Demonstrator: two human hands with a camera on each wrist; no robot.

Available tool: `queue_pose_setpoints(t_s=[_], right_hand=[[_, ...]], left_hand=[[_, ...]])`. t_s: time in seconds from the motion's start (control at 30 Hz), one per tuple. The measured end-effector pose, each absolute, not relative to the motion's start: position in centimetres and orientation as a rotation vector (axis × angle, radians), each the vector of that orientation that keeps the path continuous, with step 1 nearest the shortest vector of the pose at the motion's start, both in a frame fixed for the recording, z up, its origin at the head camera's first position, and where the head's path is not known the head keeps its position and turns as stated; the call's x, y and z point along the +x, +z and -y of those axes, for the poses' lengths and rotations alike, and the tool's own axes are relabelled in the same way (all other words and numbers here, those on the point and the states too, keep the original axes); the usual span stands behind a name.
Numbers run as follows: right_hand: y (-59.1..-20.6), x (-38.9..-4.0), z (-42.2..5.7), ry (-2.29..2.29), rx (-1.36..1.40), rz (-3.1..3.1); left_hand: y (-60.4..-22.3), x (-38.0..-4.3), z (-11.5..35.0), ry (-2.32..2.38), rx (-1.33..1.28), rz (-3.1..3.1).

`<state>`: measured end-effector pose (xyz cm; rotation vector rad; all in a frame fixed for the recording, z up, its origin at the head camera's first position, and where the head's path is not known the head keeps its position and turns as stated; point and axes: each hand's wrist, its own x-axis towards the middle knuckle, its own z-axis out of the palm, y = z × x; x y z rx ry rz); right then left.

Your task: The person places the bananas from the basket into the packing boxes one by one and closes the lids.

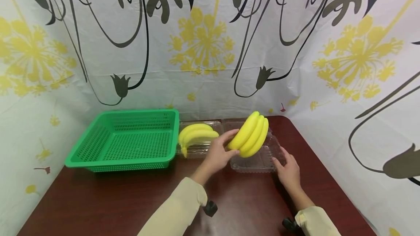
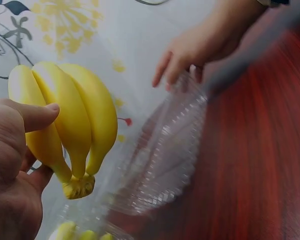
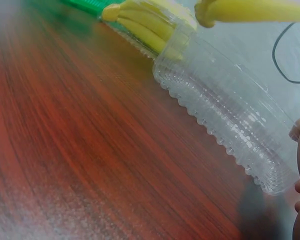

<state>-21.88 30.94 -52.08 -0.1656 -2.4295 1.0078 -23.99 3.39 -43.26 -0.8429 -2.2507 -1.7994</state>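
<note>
My left hand [image 1: 218,152] grips a bunch of yellow bananas [image 1: 251,136] by its lower left side, in the air over a clear plastic container [image 1: 252,163]. In the left wrist view the thumb lies across the front of the bananas [image 2: 65,115], stem end down. My right hand [image 1: 288,168] pinches the right rim of that container, as the left wrist view also shows. A second banana bunch [image 1: 198,132] lies in clear plastic [image 1: 200,154] to the left. Whether the two clear pieces are joined I cannot tell.
A green perforated basket [image 1: 121,165] stands on the left of the dark red table [image 1: 131,196], beside the second bunch. A patterned cloth [image 1: 203,94] hangs behind the table and along both sides.
</note>
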Motion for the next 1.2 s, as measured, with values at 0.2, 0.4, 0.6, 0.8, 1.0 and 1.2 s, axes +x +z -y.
queue_pose_setpoints(t_s=[0.2,0.4,0.6,0.8,1.0,1.2], right_hand=[[-52.0,-21.8,-31.0,1.016,-0.162,2.450],[-52.0,-21.6,-31.1,1.027,-0.171,2.469],[-52.0,-21.5,-31.1,1.050,-0.165,2.454],[-52.0,-21.6,-31.0,1.066,-0.185,2.453],[-52.0,-21.5,-30.9,1.076,-0.182,2.437],[-52.2,-21.4,-31.0,1.085,-0.176,2.428]], left_hand=[[-44.5,-24.2,-4.1,-1.642,-0.879,2.341],[-45.2,-24.3,-5.0,-1.421,-0.955,2.449],[-45.8,-23.7,-5.7,-1.195,-0.998,2.559],[-47.0,-23.8,-6.1,-1.043,-1.045,2.554],[-47.5,-24.0,-6.5,-1.010,-1.046,2.530],[-47.8,-24.4,-6.9,-1.052,-0.940,2.536]])
